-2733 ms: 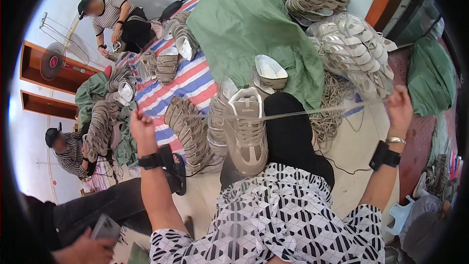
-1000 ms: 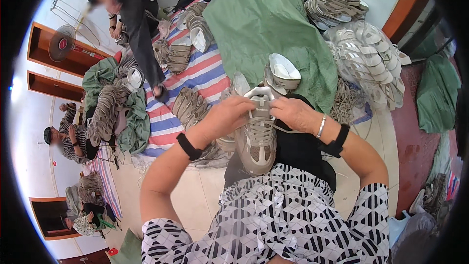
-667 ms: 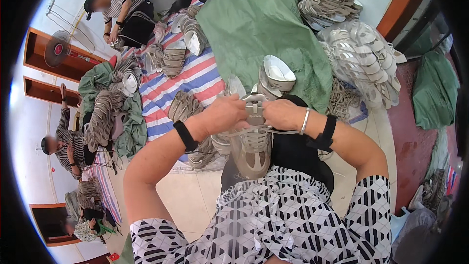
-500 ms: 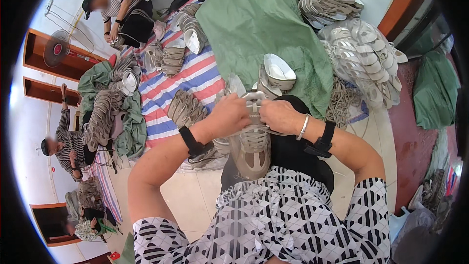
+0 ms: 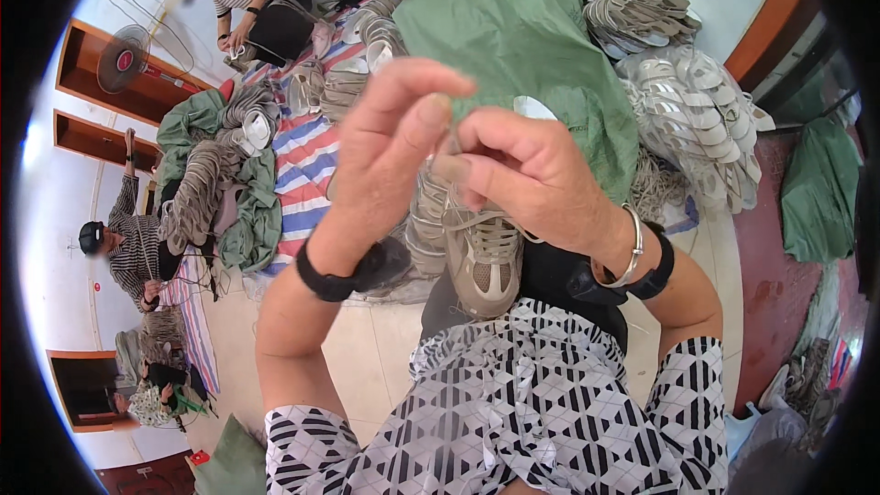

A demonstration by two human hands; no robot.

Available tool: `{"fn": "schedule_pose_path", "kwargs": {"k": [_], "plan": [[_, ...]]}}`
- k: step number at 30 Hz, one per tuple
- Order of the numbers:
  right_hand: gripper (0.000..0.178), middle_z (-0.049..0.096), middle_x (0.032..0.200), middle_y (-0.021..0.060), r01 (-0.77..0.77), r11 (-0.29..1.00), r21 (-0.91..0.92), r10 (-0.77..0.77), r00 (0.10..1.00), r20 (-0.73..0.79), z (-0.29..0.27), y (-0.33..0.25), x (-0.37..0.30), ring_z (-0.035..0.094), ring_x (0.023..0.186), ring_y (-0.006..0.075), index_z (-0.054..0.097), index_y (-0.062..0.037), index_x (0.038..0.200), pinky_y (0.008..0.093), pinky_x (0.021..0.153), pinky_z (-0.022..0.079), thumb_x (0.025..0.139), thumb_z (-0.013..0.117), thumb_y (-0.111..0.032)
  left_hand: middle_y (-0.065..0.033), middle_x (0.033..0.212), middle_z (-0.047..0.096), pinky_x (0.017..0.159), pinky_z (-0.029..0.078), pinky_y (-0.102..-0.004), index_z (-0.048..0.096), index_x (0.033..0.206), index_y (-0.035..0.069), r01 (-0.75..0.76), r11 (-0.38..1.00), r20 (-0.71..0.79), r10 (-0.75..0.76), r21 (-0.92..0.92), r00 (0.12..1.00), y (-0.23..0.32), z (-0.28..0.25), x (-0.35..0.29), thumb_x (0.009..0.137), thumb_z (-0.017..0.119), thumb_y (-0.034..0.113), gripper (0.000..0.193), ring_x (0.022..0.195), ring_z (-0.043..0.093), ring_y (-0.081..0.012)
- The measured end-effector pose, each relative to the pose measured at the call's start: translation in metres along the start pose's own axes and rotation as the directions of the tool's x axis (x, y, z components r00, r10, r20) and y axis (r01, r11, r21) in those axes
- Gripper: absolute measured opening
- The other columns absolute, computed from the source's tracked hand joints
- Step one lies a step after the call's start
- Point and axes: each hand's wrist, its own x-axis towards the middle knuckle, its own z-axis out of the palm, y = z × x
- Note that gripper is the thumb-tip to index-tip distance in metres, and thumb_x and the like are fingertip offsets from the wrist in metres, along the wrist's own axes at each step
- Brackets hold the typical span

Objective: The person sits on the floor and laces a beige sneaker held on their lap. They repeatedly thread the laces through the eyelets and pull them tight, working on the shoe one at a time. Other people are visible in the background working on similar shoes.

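Observation:
A beige-grey lace-up sneaker rests on my lap, toe toward me, with its pale laces crossing the front. Both my hands are raised above it and hide its upper end. My left hand is curled, its thumb close to the bent fingers, and a thin pale strand shows at the thumb tip. Beside it, my right hand pinches the shoelace between thumb and forefinger. Some fingertips are blurred.
A green sheet covers a heap ahead. Bagged shoe uppers lie to the right. Striped sheeting and stacked uppers are at left, where other people work. A fan stands behind them.
Both hands have risen from the sneaker's tongue toward me, the right one pulling the lace up. The view has shifted slightly.

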Motion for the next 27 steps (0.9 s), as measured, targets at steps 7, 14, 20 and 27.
{"fn": "schedule_pose_path", "kwargs": {"k": [7, 14, 20, 27], "plan": [[0.016, 0.053, 0.08, 0.0029, 0.108, 0.993, -0.053, -0.107, 0.994, 0.026, -0.019, 0.007, -0.022, 0.053, 0.072, 0.0073, 0.06, 0.0023, 0.089, 0.0222, 0.065, 0.044, 0.096, 0.052, -0.01, 0.0064, 0.075, 0.053, 0.052, 0.032, -0.017, 0.058, 0.092, 0.01, 0.634, 0.735, 0.522, -0.452, -0.241, 0.723, -0.061, -0.017, -0.052, 0.098, 0.049, 0.033, 0.025, 0.058, 0.04, -0.0011], [0.015, 0.059, 0.078, 0.0016, 0.073, 0.822, 0.564, 0.157, 0.925, -0.347, -0.1, 0.044, -0.073, 0.053, 0.066, 0.0084, 0.062, -0.0037, 0.088, 0.0256, 0.061, 0.045, 0.093, 0.052, -0.014, 0.0043, 0.076, 0.046, 0.048, 0.029, -0.019, 0.05, 0.091, 0.014, 0.585, 0.584, 0.089, -0.661, -0.564, 0.745, -0.097, -0.063, -0.079, 0.1, 0.045, 0.033, 0.022, 0.056, 0.032, -0.0048], [0.014, 0.06, 0.064, 0.0028, -0.495, 0.867, -0.061, 0.413, 0.78, -0.47, -0.122, 0.127, -0.112, 0.057, 0.055, 0.0112, 0.06, -0.0017, 0.089, 0.0267, 0.052, 0.043, 0.092, 0.053, -0.014, 0.0034, 0.076, 0.052, 0.063, 0.047, -0.0258, 0.051, 0.088, 0.013, 0.549, 0.58, -0.113, -0.743, -0.601, 0.66, -0.123, -0.068, -0.097, 0.099, 0.046, 0.029, 0.021, 0.068, 0.051, -0.0072], [0.012, 0.059, 0.063, 0.0102, -0.493, 0.554, -0.671, 0.162, 0.854, -0.494, -0.12, 0.162, -0.122, 0.058, 0.053, 0.0165, 0.058, -0.0004, 0.092, 0.0311, 0.051, 0.045, 0.089, 0.056, -0.012, 0.0024, 0.073, 0.052, 0.075, 0.051, -0.0347, 0.052, 0.087, 0.01, 0.263, 0.578, -0.317, -0.71, -0.772, 0.629, -0.148, -0.114, -0.105, 0.098, 0.049, 0.023, 0.018, 0.069, 0.054, -0.0107]]}}
